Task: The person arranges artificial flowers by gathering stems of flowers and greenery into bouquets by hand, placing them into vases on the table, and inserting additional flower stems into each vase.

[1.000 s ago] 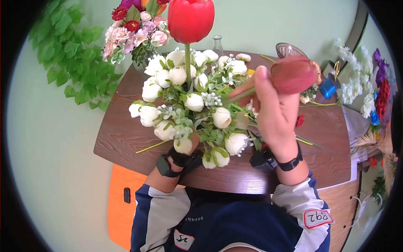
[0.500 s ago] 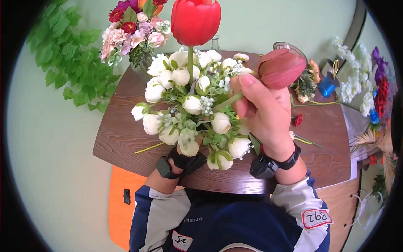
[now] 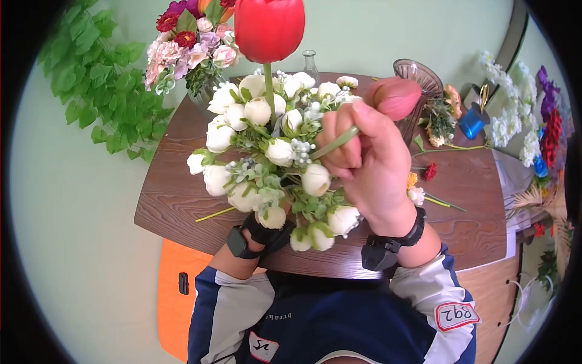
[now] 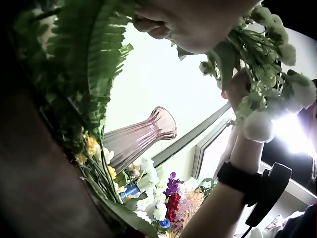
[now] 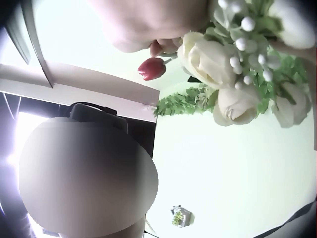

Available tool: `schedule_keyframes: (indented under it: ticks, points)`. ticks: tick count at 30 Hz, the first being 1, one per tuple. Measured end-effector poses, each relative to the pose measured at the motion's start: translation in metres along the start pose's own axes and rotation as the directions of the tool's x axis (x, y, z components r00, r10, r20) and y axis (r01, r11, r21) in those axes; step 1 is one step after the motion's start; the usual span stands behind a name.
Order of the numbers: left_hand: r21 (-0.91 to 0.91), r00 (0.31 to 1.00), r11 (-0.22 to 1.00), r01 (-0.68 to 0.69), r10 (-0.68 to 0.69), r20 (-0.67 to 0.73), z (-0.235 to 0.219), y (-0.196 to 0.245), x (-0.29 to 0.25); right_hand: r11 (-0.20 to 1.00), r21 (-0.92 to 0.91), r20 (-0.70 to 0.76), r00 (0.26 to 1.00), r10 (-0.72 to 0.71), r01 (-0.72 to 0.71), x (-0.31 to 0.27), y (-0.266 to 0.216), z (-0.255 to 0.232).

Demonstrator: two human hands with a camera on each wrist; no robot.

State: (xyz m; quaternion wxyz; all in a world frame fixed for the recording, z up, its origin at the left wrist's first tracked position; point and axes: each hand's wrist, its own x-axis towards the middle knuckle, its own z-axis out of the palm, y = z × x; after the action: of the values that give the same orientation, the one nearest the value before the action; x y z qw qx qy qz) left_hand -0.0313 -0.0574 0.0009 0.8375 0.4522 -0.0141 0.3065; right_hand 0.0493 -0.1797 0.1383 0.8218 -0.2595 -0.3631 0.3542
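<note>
Head view: R hand [image 3: 373,164] grips the green stem [image 3: 337,143] of a dusky-red tulip [image 3: 397,98], thumb & fingers curled tight, bloom just past the fingertips. White flowers [image 3: 257,111] sit just L of those fingers; a bright-red tulip [image 3: 269,30] rises beyond, also to their L. Ribbed glass vase [image 3: 419,80] stands past them, R. L hand [image 4: 198,22], fingers bent, mostly hidden under blooms; can't tell what it's grasping.

Tilted pink tulip [image 3: 397,97], bunched white flowers [image 3: 279,151]
</note>
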Motion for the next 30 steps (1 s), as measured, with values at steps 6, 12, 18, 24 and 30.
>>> schedule_keyframes:
  ticks: [6,12,18,24,30]
  points:
    - [-0.018,1.0,1.0,0.005,-0.004,0.015,-0.009,0.013,-0.006,0.956,0.246,0.056,0.987,0.153,-0.162,0.009,-0.02,-0.023]
    - [-0.043,1.0,0.999,0.019,-0.019,0.017,0.0,0.008,0.018,0.98,0.17,0.098,0.991,0.087,-0.103,0.02,-0.013,-0.039]
    - [-0.068,0.999,0.997,0.036,-0.035,0.017,-0.001,0.009,0.017,0.997,0.027,0.047,0.997,-0.069,0.067,0.015,-0.01,-0.024]
    - [-0.089,0.997,0.994,0.058,-0.054,0.047,0.002,0.009,0.006,0.97,-0.241,-0.007,1.0,-0.015,0.012,0.014,-0.023,-0.028]
    - [-0.101,0.995,0.992,0.069,-0.062,0.073,0.012,0.006,0.023,0.706,-0.672,0.003,0.954,-0.299,0.223,0.015,-0.007,-0.028]
